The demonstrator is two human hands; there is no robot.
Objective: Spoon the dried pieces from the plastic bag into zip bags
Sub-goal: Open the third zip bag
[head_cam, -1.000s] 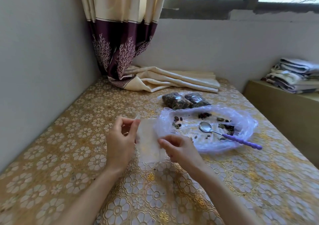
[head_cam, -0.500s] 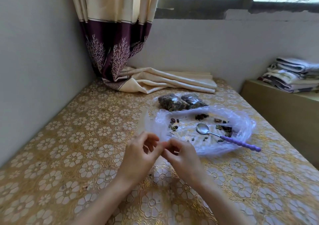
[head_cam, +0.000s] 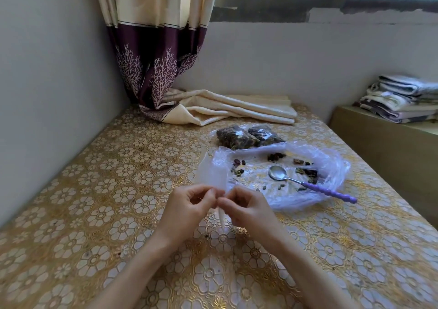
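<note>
In the head view, the left hand (head_cam: 189, 204) and right hand (head_cam: 246, 208) meet fingertip to fingertip in front of the person, each pinching one lip of an empty zip bag (head_cam: 213, 175) at the same spot; the film stands up beyond the fingers and a thin strip of it hangs below them. It looks weightless, limp and slick, so it will fold shut unless a lip stays pinched, and the best hold is right at the zip edge, thumbs parting the two layers. Just beyond the right hand lies the plastic bag (head_cam: 331, 164), spread flat with its rim puffed up, equally soft and apt to slide on the tablecloth (head_cam: 94, 190). Few dried pieces (head_cam: 276, 156) remain, scattered in small clusters, light and likely brittle. The spoon (head_cam: 308, 185) rests on the bag with its bowl among the pieces and its purple handle pointing right, near the right hand and easy to take by that ribbed handle. Two filled bags (head_cam: 248, 137) sit past the plastic bag. Left of the left hand the cloth is open up to the wall (head_cam: 47, 95); the table edge drops off right of the spoon.
</note>
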